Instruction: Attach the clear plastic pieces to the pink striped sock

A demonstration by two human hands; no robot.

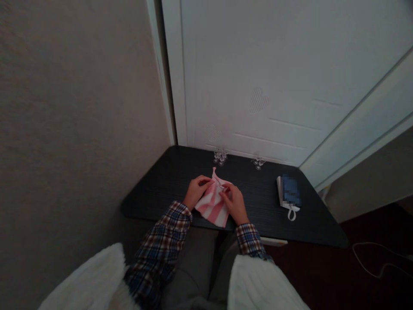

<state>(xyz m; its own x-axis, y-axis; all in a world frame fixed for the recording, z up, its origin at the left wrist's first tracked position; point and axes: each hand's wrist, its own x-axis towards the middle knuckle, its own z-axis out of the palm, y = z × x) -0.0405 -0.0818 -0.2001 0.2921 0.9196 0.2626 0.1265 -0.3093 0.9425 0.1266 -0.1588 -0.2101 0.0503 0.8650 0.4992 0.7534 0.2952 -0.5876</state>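
A pink-and-white striped cloth (213,209) lies on the dark table, with one twisted corner pointing away from me. My left hand (195,190) pinches its left side between thumb and fingers. On the other side, my right hand (235,201) has thumb and fingertips closed on the fabric near the middle. A small pale, shiny piece (221,187) shows by the right fingertips; what it is I cannot make out. Beyond the cloth, a cluster of small clear pieces (220,156) stands at the table's back edge, with a smaller cluster (258,162) to its right.
The black table (155,185) has a white panelled door (245,86) behind it and a wall (97,107) on the left. A blurred blue-and-white object with a loop strap (289,193) lies on the right. A pale cable (371,267) runs across the floor.
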